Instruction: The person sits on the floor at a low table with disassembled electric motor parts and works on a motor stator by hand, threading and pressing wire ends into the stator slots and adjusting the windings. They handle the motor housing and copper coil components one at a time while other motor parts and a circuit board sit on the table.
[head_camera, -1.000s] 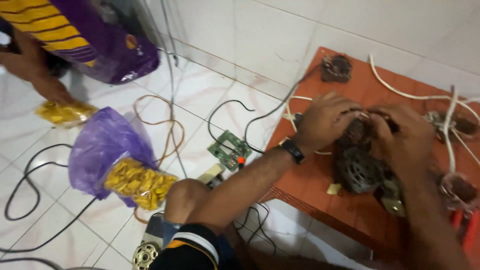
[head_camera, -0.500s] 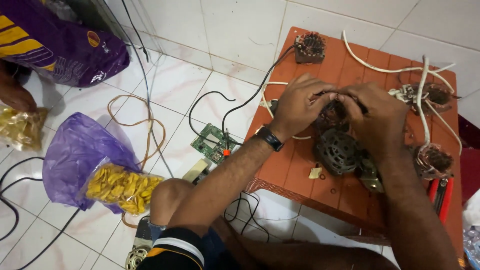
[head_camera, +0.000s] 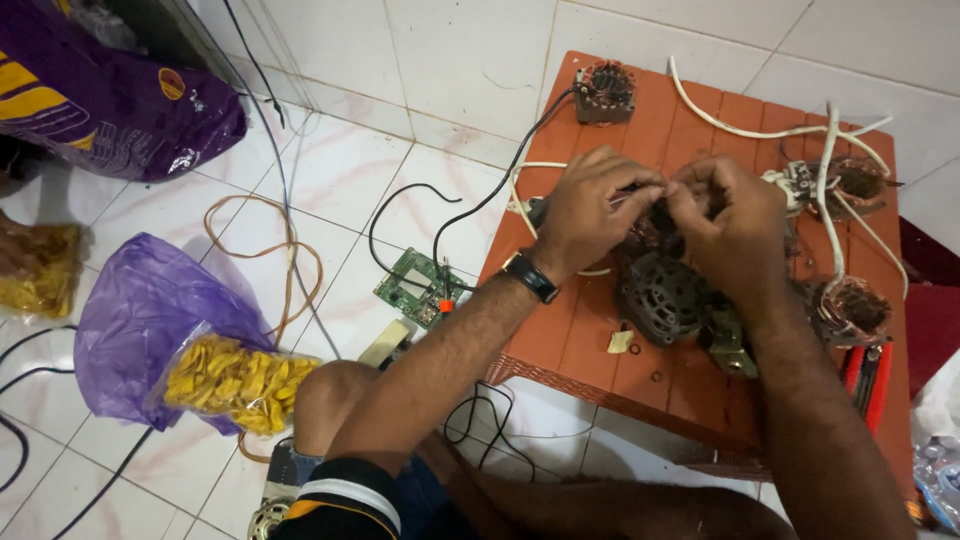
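My left hand (head_camera: 590, 205) and my right hand (head_camera: 730, 220) meet over a dark metal fan motor (head_camera: 662, 290) that lies on an orange plastic stool (head_camera: 600, 330). Both sets of fingers pinch thin wires at the motor's top, where the copper winding is mostly hidden under them. A black watch sits on my left wrist. A black cable runs from under my left hand down to the floor.
Other copper-wound motor stators (head_camera: 603, 92) (head_camera: 848, 308) and white cables (head_camera: 740, 125) lie on the stool. On the tiled floor are a green circuit board (head_camera: 415, 288), an orange cord (head_camera: 270, 250), a purple bag with yellow chips (head_camera: 190, 350) and red-handled pliers (head_camera: 868, 385).
The view has shifted so the stool sits more central. My hands stay together on the motor's wires, with the fingers working slightly.
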